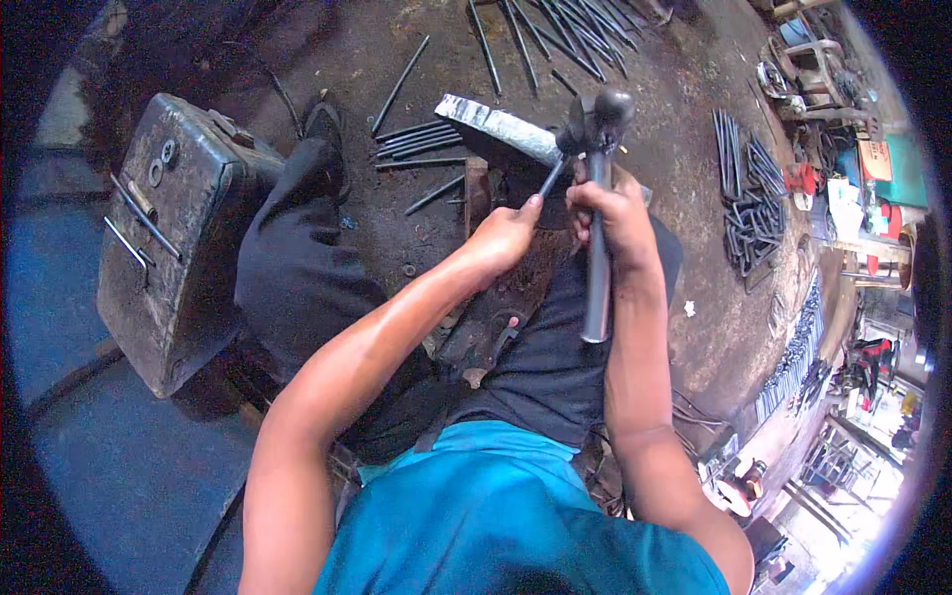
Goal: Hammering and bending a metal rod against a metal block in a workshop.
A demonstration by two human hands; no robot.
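Note:
My left hand [504,236] is closed round a dark metal rod [552,179], whose far end reaches the anvil edge under the hammer head. The hammer [598,283] is in my right hand [623,216], fingers wrapped round its metal handle. Its rounded head [607,111] is over the right end of a metal anvil block [501,125] with a bright worn top. The head hides the tip of the rod, so I cannot tell whether hammer and rod touch. Several straight rods [421,139] lie on the floor left of the anvil.
At left stands a battered metal box [188,233] bearing washers, a rod and a bent rod. More rods [570,35] are scattered beyond the anvil. Bent rods [751,233] lie heaped at right. Further right are a plastic chair [825,79] and assorted workshop items.

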